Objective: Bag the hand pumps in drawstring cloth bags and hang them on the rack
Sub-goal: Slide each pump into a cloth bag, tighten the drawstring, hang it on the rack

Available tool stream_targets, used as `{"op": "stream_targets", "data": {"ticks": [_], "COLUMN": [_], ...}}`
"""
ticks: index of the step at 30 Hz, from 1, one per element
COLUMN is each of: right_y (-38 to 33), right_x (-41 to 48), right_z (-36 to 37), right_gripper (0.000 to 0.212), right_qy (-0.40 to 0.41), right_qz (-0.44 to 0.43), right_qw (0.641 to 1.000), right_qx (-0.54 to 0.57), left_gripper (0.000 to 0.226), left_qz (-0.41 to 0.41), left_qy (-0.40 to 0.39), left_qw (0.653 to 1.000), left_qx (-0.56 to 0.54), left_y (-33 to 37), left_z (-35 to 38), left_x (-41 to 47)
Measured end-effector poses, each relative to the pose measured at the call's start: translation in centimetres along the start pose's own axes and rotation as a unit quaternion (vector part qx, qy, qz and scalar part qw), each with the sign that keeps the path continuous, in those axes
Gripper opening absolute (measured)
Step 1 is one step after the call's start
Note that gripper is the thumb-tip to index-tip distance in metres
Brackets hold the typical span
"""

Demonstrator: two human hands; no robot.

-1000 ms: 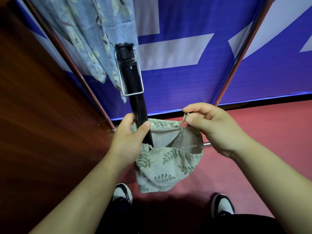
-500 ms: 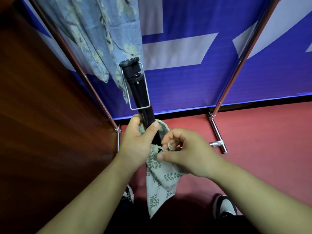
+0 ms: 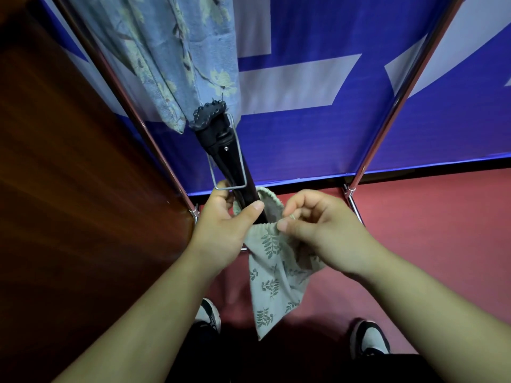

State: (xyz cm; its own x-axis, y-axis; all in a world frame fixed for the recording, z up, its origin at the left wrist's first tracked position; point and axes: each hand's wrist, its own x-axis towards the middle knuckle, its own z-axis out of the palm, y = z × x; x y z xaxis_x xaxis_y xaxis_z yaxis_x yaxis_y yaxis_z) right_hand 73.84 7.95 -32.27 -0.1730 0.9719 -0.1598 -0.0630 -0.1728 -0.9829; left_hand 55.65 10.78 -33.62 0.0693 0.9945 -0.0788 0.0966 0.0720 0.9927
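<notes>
A black hand pump (image 3: 221,150) with a folding wire foot stands tilted, its lower end inside the mouth of a beige drawstring bag printed with green leaves (image 3: 272,275). My left hand (image 3: 224,228) is closed around the pump shaft and the bag's gathered rim. My right hand (image 3: 318,230) pinches the drawstring at the rim's right side, between thumb and forefinger. The bag's body hangs limp below both hands. The pump's lower part is hidden inside the cloth.
Two chrome rack poles (image 3: 398,95) (image 3: 121,87) rise in front of a blue and white banner. A pale blue floral cloth (image 3: 177,56) hangs at the upper left. A dark wooden panel (image 3: 69,189) fills the left. My shoes (image 3: 369,338) stand on the red floor.
The pump has sunk deeper into the bag. My right hand moved left toward the pump, and the wide bag mouth has gathered narrow around the shaft.
</notes>
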Motion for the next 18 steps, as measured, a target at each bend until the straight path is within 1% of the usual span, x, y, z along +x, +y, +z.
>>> {"op": "stream_targets", "data": {"ticks": [4,6,9,13,14,15,16,18], "right_y": [-0.8,-1.0,-1.0,-1.1,-1.2,-1.2,-1.2,-1.1], "right_x": [0.2,0.3,0.4,0.4,0.4,0.4,0.4,0.3], "right_z": [-0.8,-1.1,-1.3,-1.4,-1.5,-1.5,-1.5,-1.4], "right_gripper": [0.018,0.02,0.023,0.024,0.024,0.024,0.025,0.029], "right_qy": [0.008,0.014,0.007,-0.008,-0.01,-0.015,-0.019,-0.019], "right_qz": [-0.018,-0.032,-0.044,-0.041,-0.038,-0.034,-0.027,-0.008], "right_qw": [0.999,0.999,0.999,0.999,0.999,0.999,0.999,1.0], "right_qx": [0.037,0.02,-0.012,-0.034,-0.035,-0.034,-0.028,-0.019], "left_gripper": [0.025,0.03,0.045,0.078,0.085,0.087,0.081,0.056], "left_qz": [0.002,-0.01,-0.016,-0.014,-0.02,-0.027,-0.034,-0.049], "left_qy": [-0.032,-0.056,-0.113,-0.25,-0.266,-0.262,-0.239,-0.183], "left_qw": [0.999,0.998,0.992,0.966,0.961,0.962,0.968,0.98], "left_qx": [0.01,-0.006,-0.044,-0.071,-0.074,-0.075,-0.073,-0.068], "left_y": [-0.2,-0.4,-0.2,0.4,0.5,0.7,0.7,0.7], "left_z": [-0.7,-0.9,-0.9,-1.3,-1.5,-1.6,-1.5,-1.1], "left_x": [0.3,0.5,0.4,-0.3,-0.3,-0.3,-0.2,-0.1]}}
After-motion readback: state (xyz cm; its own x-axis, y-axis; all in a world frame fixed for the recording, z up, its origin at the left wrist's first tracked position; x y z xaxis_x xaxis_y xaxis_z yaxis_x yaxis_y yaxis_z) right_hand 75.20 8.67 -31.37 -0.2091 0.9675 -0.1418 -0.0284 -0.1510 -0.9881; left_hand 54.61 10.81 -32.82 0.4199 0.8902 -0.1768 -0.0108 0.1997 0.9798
